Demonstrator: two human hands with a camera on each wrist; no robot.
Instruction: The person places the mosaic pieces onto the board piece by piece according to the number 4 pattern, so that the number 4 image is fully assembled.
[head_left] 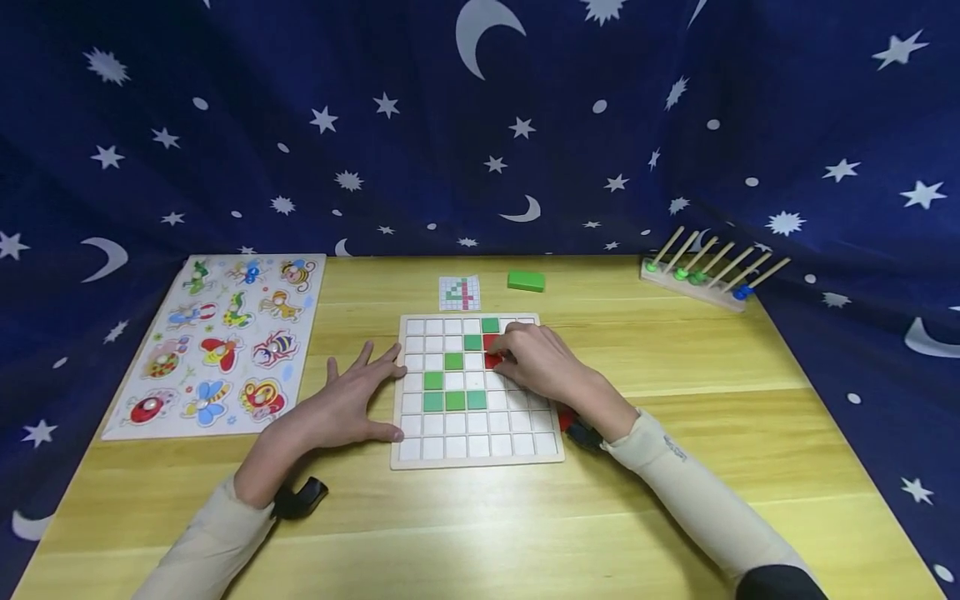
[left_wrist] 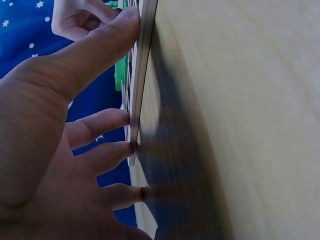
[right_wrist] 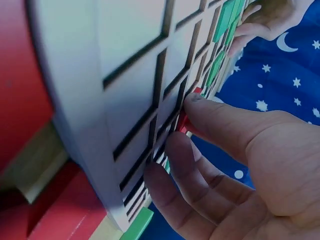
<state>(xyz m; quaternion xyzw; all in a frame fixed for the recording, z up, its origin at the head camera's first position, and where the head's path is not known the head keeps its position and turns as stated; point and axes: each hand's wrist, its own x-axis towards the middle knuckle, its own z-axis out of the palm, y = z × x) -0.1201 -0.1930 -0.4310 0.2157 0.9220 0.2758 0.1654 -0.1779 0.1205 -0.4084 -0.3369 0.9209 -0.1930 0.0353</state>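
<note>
A white grid board [head_left: 457, 447] lies on the table, with several green tiles [head_left: 455, 400] set in its squares. Two red tiles [head_left: 491, 342] show in a column on the board's right half, beside the fingertips of my right hand [head_left: 542, 360]. In the right wrist view, a red tile [right_wrist: 183, 121] sits between that hand's thumb and index finger, which pinch it at the board's surface. My left hand [head_left: 343, 408] is spread along the board's left edge, its thumb and fingertips touching the rim. Part of the board is hidden under the right hand.
Behind the board lie a small pattern card [head_left: 459, 293] and a green block [head_left: 526, 281]. Red pieces [right_wrist: 70, 205] rest by the board's right side, mostly hidden. An insect puzzle board [head_left: 225, 350] is at left, a peg stand [head_left: 693, 285] at back right.
</note>
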